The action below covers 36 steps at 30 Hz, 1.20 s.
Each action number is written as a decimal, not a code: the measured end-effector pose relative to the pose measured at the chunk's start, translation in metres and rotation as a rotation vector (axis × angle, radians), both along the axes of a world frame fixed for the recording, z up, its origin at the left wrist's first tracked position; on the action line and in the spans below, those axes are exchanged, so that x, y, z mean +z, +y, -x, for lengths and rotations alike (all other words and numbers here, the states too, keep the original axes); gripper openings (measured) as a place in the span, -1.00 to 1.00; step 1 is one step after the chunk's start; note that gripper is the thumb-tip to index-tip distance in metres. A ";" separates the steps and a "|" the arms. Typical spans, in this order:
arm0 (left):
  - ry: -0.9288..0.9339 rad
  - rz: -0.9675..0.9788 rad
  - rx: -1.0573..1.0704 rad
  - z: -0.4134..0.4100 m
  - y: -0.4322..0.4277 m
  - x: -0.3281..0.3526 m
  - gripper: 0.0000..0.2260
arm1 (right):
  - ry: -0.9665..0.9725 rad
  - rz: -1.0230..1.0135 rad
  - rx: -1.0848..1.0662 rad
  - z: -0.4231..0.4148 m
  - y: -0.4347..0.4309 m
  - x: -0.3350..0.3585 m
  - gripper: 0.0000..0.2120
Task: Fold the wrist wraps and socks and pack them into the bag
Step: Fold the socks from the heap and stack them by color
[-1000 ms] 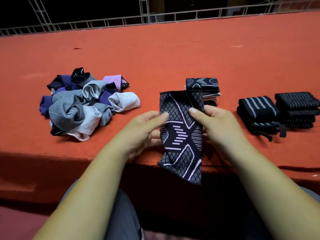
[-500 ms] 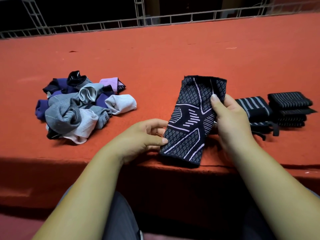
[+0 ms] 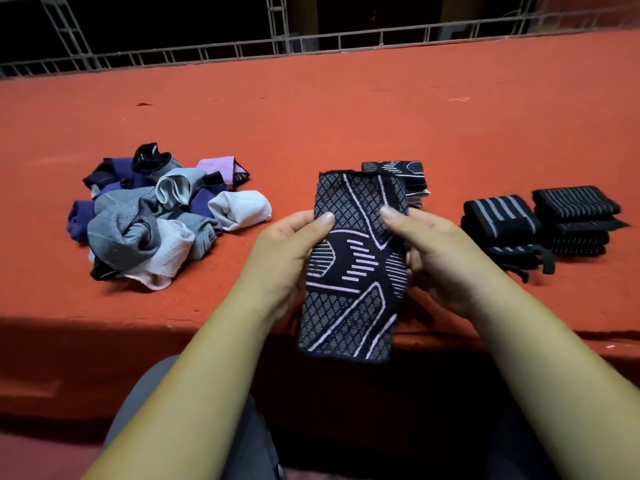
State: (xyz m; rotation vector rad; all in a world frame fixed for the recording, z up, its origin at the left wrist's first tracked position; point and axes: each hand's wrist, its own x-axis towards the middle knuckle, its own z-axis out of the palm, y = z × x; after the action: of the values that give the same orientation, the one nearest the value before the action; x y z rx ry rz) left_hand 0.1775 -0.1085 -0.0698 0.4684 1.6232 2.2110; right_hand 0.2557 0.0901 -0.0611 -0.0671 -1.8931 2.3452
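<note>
The left hand (image 3: 287, 258) and right hand (image 3: 440, 258) are each pinching a side edge of a dark patterned wrist wrap (image 3: 353, 271), thumbs lying on its front face. They are holding it upright over the near edge of the red desk (image 3: 346, 116). A pile of socks (image 3: 156, 216) is lying left of this wrap. A folded patterned stack (image 3: 410, 171) is sitting just behind it, and striped folded wraps (image 3: 502, 220) are resting to its right.

The wrap (image 3: 353, 268) was matt knit cloth with a fine mesh texture. The socks (image 3: 152, 220) were soft ribbed knit. The striped wraps (image 3: 502, 216) looked like thick elastic webbing. The table (image 3: 346, 109) wore rough, matt felt-like cloth; the truss (image 3: 277, 26) behind was dull metal.
</note>
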 end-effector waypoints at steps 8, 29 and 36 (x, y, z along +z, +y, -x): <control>0.019 0.263 -0.041 0.020 -0.019 -0.017 -0.78 | -0.070 -0.299 0.037 0.010 0.007 -0.019 -0.84; -0.161 0.184 -0.116 0.023 -0.024 -0.016 -0.62 | -0.016 -0.115 0.069 0.011 0.012 -0.025 -0.78; -0.046 0.222 -0.142 0.018 -0.024 -0.018 -0.70 | 0.010 -0.110 0.128 0.014 0.009 -0.033 -0.51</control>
State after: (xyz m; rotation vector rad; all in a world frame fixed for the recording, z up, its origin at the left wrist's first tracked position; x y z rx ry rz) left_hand 0.1590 -0.1325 -0.0881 0.4512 1.7284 1.8996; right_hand 0.2413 0.0989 -0.0939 0.0781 -2.0754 2.3090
